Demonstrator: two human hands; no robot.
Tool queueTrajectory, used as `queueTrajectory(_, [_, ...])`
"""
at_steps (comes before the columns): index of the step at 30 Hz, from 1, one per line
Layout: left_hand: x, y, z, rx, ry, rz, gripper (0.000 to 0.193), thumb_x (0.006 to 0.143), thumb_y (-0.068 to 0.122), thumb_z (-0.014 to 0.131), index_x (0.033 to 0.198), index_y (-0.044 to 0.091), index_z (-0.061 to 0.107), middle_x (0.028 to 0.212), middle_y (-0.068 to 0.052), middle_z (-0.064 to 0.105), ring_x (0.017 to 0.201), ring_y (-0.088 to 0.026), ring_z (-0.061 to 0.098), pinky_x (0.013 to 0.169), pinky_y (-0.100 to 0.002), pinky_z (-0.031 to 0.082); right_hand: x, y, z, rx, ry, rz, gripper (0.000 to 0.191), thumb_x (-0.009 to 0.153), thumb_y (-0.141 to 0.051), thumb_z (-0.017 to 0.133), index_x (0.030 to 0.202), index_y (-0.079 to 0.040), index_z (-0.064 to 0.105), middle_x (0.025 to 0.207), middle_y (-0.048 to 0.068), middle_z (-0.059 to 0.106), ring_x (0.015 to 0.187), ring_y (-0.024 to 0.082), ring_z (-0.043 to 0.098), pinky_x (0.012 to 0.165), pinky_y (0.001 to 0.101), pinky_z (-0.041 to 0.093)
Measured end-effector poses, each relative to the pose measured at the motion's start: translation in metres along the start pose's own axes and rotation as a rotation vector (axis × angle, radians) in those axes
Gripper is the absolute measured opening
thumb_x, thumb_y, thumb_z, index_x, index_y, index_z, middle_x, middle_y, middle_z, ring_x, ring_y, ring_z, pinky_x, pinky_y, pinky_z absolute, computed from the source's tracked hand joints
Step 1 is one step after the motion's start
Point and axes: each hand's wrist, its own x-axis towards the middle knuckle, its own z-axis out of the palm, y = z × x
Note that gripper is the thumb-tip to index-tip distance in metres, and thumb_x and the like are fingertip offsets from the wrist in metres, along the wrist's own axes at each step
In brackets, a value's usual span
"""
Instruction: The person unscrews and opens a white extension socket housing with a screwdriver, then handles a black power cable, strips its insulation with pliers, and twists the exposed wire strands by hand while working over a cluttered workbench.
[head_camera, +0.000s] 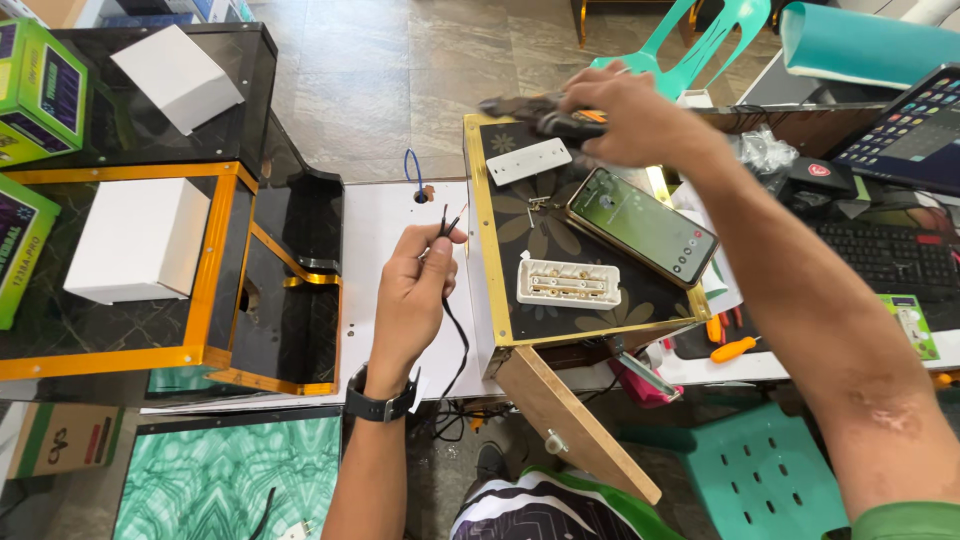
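Observation:
My left hand (415, 290) pinches a thin black cable (458, 345) near its bared end, which points up over the white board (375, 235). A black watch sits on that wrist. My right hand (625, 115) is stretched to the far edge of the dark floral-patterned box top (515, 290) and grips a dark hand tool with an orange grip (545, 115). On the box top lie a white opened socket strip base (567, 282), its white cover (528, 161), and a smartphone (643, 225) with a lit screen.
A black and gold cabinet (215, 270) holds white boxes (140, 240) at left, with green boxes (35, 90) beside them. Orange screwdrivers (733, 348), a keyboard (890, 255) and a laptop (905, 125) lie at right. Teal plastic chairs (770, 470) stand near and far.

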Motion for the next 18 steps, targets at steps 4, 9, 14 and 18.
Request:
queueTrajectory(4, [0.009, -0.005, 0.001, -0.034, 0.022, -0.004, 0.02, 0.11, 0.02, 0.047, 0.1, 0.006, 0.057, 0.071, 0.005, 0.048, 0.064, -0.004, 0.041, 0.057, -0.023, 0.035, -0.01, 0.041, -0.011, 0.06, 0.052, 0.001, 0.056, 0.069, -0.013, 0.087, 0.121, -0.007, 0.069, 0.142, 0.009, 0.061, 0.131, 0.036, 0.052, 0.11, 0.0461, 0.041])
queueTrajectory(9, [0.038, -0.003, 0.013, 0.284, 0.081, 0.108, 0.024, 0.104, 0.022, 0.059, 0.091, 0.004, 0.051, 0.072, -0.001, 0.048, 0.067, -0.008, 0.043, 0.059, -0.025, 0.039, -0.012, 0.067, -0.01, 0.063, 0.119, 0.072, 0.053, 0.074, -0.012, 0.085, 0.124, -0.005, 0.069, 0.136, 0.012, 0.065, 0.125, 0.038, 0.058, 0.105, 0.0445, 0.046])
queueTrajectory(14, [0.065, 0.002, 0.028, 0.473, 0.13, 0.048, 0.029, 0.091, 0.024, 0.072, 0.089, 0.001, 0.053, 0.075, -0.005, 0.053, 0.061, -0.015, 0.048, 0.056, -0.032, 0.044, -0.02, 0.065, -0.005, 0.31, 0.084, 0.286, 0.054, 0.077, -0.021, 0.085, 0.127, -0.01, 0.067, 0.119, 0.014, 0.068, 0.111, 0.032, 0.066, 0.098, 0.0411, 0.051])
queueTrajectory(18, [0.094, 0.001, 0.039, 0.595, 0.084, 0.276, 0.032, 0.093, 0.026, 0.074, 0.101, -0.002, 0.061, 0.087, -0.009, 0.061, 0.076, -0.019, 0.061, 0.065, -0.033, 0.052, -0.015, 0.053, -0.002, 0.181, 0.228, -0.116, 0.042, 0.082, -0.014, 0.084, 0.119, -0.004, 0.067, 0.123, 0.018, 0.068, 0.115, 0.038, 0.063, 0.099, 0.0433, 0.051])
